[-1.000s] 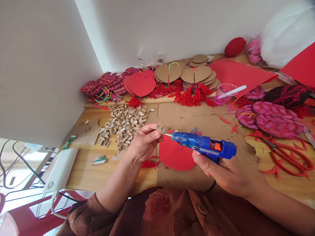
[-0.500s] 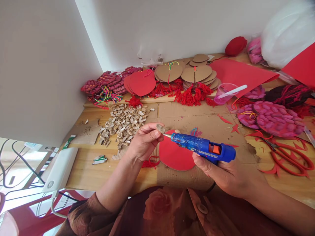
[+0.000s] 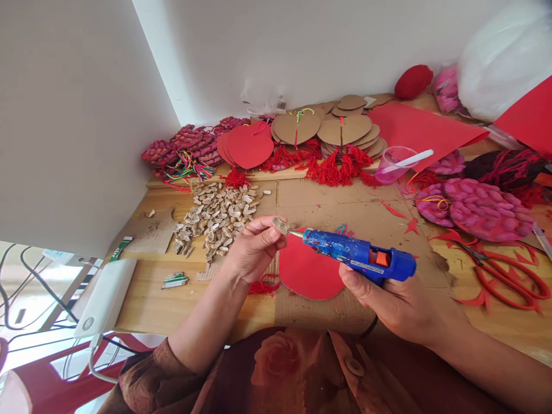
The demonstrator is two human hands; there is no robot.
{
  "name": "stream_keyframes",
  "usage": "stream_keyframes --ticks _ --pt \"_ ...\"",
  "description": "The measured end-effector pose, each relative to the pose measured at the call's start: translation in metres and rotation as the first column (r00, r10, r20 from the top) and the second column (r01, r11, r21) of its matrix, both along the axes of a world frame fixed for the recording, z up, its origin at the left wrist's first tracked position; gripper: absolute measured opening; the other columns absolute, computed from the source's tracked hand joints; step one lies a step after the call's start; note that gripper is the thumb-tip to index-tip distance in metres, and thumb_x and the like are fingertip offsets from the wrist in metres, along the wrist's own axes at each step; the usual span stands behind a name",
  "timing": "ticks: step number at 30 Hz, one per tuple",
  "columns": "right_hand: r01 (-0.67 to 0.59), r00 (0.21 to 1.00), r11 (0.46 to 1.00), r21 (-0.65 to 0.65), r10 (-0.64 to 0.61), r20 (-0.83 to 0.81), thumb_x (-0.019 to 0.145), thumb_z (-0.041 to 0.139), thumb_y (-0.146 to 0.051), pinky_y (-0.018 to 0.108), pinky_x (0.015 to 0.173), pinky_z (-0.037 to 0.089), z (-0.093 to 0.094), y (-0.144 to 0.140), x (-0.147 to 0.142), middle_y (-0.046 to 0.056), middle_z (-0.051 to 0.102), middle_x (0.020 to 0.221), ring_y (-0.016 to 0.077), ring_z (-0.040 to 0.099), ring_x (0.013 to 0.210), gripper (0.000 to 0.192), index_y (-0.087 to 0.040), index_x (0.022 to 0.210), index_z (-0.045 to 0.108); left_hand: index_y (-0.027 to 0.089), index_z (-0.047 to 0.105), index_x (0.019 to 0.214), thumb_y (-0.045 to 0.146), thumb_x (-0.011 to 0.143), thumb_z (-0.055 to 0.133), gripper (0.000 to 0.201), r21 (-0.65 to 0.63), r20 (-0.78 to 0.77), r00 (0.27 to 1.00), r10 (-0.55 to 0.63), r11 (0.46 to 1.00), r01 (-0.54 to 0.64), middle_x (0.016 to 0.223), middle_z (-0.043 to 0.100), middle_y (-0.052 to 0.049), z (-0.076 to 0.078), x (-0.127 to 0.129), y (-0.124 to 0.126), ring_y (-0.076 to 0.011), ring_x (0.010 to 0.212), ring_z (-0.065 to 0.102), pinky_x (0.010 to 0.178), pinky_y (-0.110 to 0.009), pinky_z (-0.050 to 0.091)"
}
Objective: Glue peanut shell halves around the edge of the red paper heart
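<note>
Between thumb and fingers, my left hand (image 3: 259,241) pinches a brown peanut shell (image 3: 280,225). My right hand (image 3: 394,302) is wrapped round a blue hot glue gun (image 3: 360,255) with an orange part in its body and worn, spotted paint at the front. Its metal nozzle points left, with the tip right at the shell; whether they touch I cannot tell. Under both hands lies a red paper-covered disc (image 3: 313,273) on a cardboard sheet (image 3: 319,195), a blue loop at its top and a red tassel (image 3: 264,285) at its lower left.
Many peanut shells (image 3: 219,218) are heaped at the left. Orange-handled scissors (image 3: 504,276) lie among red scraps at the right. Along the back sit cardboard discs (image 3: 297,126), red tassels, a pink cup (image 3: 390,167) and pink shell-covered pieces (image 3: 487,210). A white power strip (image 3: 106,299) is at the left edge.
The glue gun has shifted slightly to the right, and its rear end has risen a little. My left hand and the peanut shell have stayed nearly still.
</note>
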State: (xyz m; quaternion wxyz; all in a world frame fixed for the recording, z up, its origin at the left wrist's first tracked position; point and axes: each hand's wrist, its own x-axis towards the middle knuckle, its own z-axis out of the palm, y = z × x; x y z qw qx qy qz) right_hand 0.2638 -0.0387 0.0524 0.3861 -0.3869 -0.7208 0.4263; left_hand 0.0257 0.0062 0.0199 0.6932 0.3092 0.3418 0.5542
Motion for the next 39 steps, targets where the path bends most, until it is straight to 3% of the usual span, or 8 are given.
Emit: stream_keyframes --ticks 15,21,23,26,29,31,36,39 --pt "0.024 1.000 1.000 0.015 -0.024 0.007 0.097 0.061 -0.028 0.024 0.042 0.034 0.005 0.003 -0.001 -0.006 0.049 0.049 0.0093 0.043 0.042 0.035 -0.024 0.062 0.054 0.019 0.079 0.071 0.033 0.055 0.101 0.031 0.004 -0.026 1.000 0.003 1.000 -0.003 0.075 0.071 0.000 0.001 0.001 0.001 -0.0069 0.062 0.057 0.058 -0.019 0.047" --pt "0.079 0.959 0.921 -0.382 -0.175 -0.223 0.097 0.062 -0.053 0.021 0.041 0.039 -0.020 0.008 -0.003 -0.003 0.061 0.070 0.0070 0.050 0.045 0.032 -0.022 0.089 0.066 0.022 0.080 0.076 0.036 0.059 0.098 0.028 0.117 -0.246 0.969 0.038 0.993 -0.009 0.076 0.072 0.001 0.013 -0.019 0.009 -0.0087 0.066 0.059 0.062 -0.020 0.049" --pt "0.058 0.922 0.860 -0.507 -0.240 -0.302 0.093 0.066 -0.059 0.019 0.038 0.040 -0.030 0.012 -0.005 -0.003 0.062 0.074 0.0071 0.054 0.046 0.036 -0.023 0.093 0.069 0.023 0.082 0.081 0.033 0.064 0.095 0.024 0.175 -0.504 0.863 0.021 0.981 0.078 0.080 0.075 -0.001 0.018 -0.025 0.013 -0.0108 0.068 0.062 0.064 -0.023 0.050" --pt "0.002 0.875 0.810 -0.587 -0.286 -0.391 0.091 0.071 -0.055 0.019 0.043 0.050 -0.040 0.018 -0.008 -0.002 0.066 0.080 0.0093 0.065 0.055 0.032 -0.024 0.094 0.072 0.021 0.082 0.084 0.023 0.074 0.086 0.011 0.212 -0.872 0.487 0.049 0.935 0.285 0.083 0.076 -0.003 0.024 -0.023 0.021 -0.0149 0.073 0.067 0.069 -0.026 0.051" --pt "-0.007 0.839 0.783 -0.622 -0.334 -0.430 0.091 0.073 -0.052 0.023 0.058 0.061 -0.047 0.021 -0.012 0.001 0.072 0.093 0.0139 0.075 0.072 0.028 -0.025 0.096 0.074 0.022 0.082 0.088 0.018 0.081 0.079 0.008 0.168 -0.986 0.096 0.140 0.876 0.453 0.089 0.077 -0.003 0.026 -0.009 0.027 -0.0174 0.079 0.068 0.075 -0.030 0.050" --pt "0.004 0.821 0.762 -0.647 -0.372 -0.433 0.089 0.075 -0.052 0.026 0.067 0.064 -0.051 0.021 -0.014 0.002 0.074 0.100 0.0170 0.078 0.081 0.028 -0.025 0.097 0.075 0.022 0.082 0.091 0.019 0.084 0.077 0.009 0.118 -0.980 -0.076 0.181 0.852 0.510 0.091 0.077 -0.004 0.026 0.002 0.030 -0.0191 0.081 0.069 0.078 -0.032 0.050" --pt "-0.024 0.799 0.717 -0.697 -0.405 -0.444 0.088 0.077 -0.052 0.030 0.080 0.065 -0.058 0.019 -0.017 0.004 0.077 0.104 0.0176 0.078 0.087 0.029 -0.025 0.099 0.076 0.020 0.082 0.090 0.024 0.091 0.068 0.015 0.000 -0.924 -0.323 0.203 0.847 0.531 0.091 0.075 -0.009 0.021 0.022 0.035 -0.0248 0.082 0.070 0.075 -0.035 0.050" --pt "-0.029 0.795 0.686 -0.727 -0.425 -0.432 0.087 0.078 -0.052 0.031 0.081 0.065 -0.060 0.020 -0.018 0.005 0.078 0.103 0.0188 0.078 0.090 0.031 -0.024 0.098 0.076 0.018 0.081 0.092 0.026 0.094 0.064 0.019 -0.041 -0.894 -0.397 0.207 0.845 0.533 0.092 0.074 -0.012 0.019 0.028 0.038 -0.0271 0.084 0.070 0.075 -0.036 0.051"
